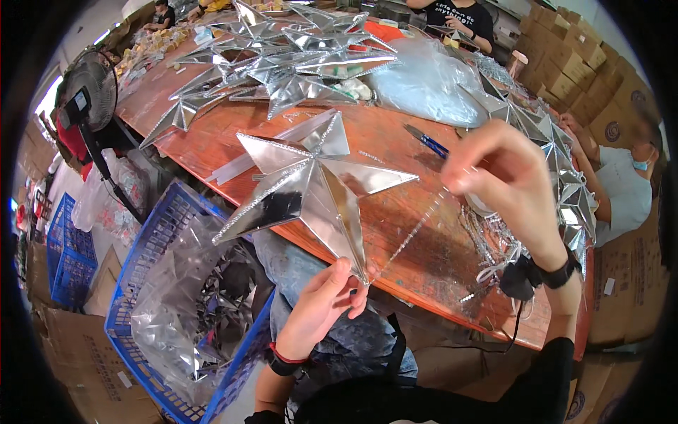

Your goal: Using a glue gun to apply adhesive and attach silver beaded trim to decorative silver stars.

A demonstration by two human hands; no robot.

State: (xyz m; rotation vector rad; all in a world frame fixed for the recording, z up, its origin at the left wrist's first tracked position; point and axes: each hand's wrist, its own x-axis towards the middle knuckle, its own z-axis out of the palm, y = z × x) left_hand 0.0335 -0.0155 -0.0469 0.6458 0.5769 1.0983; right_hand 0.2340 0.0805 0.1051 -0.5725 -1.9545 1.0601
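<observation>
A mirrored silver five-pointed star is tilted over the table's front edge. My left hand grips its lowest point between thumb and fingers. From that point a thin beaded silver strand runs up and to the right. My right hand, raised over the table, pinches the strand's upper end between thumb and fingertips. Thin silver trim lines the star's ridges and some edges. Beyond my right hand's fingers lies a blue-handled cutting tool, partly hidden. Loose silver strands lie beneath my right hand.
Finished-looking silver stars are heaped across the far table, beside a clear plastic bag. A blue basket with wrapped silver pieces stands left of my legs. A fan stands far left. Co-workers sit behind and right, near stacked cartons.
</observation>
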